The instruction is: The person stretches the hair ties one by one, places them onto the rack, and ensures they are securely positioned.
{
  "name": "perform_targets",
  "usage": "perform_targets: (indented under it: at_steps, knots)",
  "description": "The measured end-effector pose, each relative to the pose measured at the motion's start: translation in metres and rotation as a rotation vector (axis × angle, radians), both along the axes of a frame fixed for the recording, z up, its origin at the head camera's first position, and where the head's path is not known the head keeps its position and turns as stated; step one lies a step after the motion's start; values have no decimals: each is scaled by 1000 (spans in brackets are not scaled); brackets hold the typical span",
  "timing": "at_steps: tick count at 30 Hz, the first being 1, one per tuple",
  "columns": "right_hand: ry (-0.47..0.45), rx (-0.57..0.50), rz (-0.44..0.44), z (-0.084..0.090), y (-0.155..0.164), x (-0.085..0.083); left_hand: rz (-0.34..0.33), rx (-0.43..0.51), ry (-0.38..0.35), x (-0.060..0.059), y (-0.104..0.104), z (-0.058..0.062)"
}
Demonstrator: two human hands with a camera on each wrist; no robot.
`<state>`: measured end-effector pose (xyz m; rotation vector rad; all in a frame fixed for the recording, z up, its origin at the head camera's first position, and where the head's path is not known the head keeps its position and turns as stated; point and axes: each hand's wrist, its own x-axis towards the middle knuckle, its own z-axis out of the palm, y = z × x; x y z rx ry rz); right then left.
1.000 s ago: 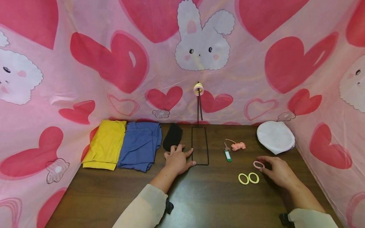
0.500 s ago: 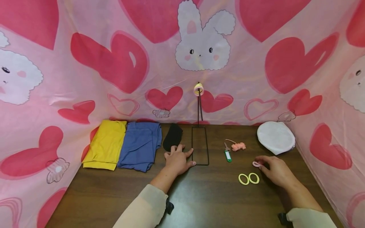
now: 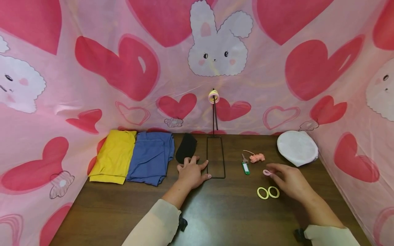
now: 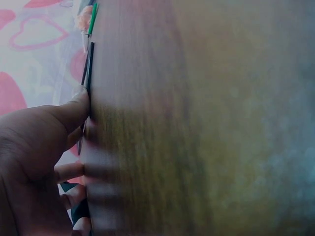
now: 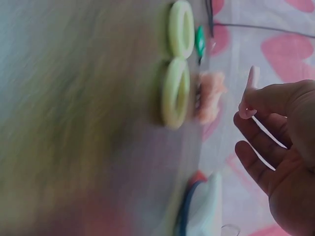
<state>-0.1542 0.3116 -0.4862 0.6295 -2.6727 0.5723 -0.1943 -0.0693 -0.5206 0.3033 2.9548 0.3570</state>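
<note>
On the table [image 3: 215, 218], going from 9 o'clock across: a folded yellow cloth [image 3: 114, 155] lies far left, touching a folded blue cloth [image 3: 150, 156] on its right. Just right of that lies a black cloth [image 3: 186, 147].

The left hand [image 3: 191, 172] rests flat at the black cloth's 6 o'clock end, palm down, fingers straight and spread, holding nothing. Its thumb [image 4: 74, 109] and forefinger touch the left edge of the black wire stand [image 3: 215, 157], whose rectangular base lies on the table at the centre. The stand's post rises at 12 o'clock and carries a pink and yellow ring [image 3: 213, 96] at its top.

Right of the stand lies a green key tag [image 3: 245, 167], with a small pink fuzzy thing [image 3: 257, 158] at its 1 o'clock. At 5 o'clock from the tag, two yellow rings [image 3: 268, 192] lie flat, side by side and touching.

The right hand [image 3: 290, 182] is just above those rings, off the table. Its thumb and forefinger pinch a pink ring [image 3: 267, 172], held clear of the wood between the tag and the yellow rings; the other fingers [image 5: 258, 164] hang loose and partly straight in the right wrist view.

A white round pouch [image 3: 297, 148] sits at 2 o'clock, near the back right corner.
</note>
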Motion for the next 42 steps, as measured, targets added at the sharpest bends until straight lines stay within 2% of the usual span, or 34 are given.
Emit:
perform_targets:
  at_steps: [8, 14, 28, 36, 42]
  knots:
    - [62, -56, 77, 17, -29, -3, 2, 1, -1, 1, 0, 1]
    - [126, -117, 189, 31, -53, -10, -4, 3, 1, 0, 0, 0]
    - [257, -142, 321, 98, -109, -17, -15, 16, 8, 3, 0, 7]
    - [458, -175, 416, 135, -134, -22, -16, 4, 9, 1, -1, 3]
    - [504, -174, 460, 155, -149, -27, -7, -20, 5, 1, 0, -1]
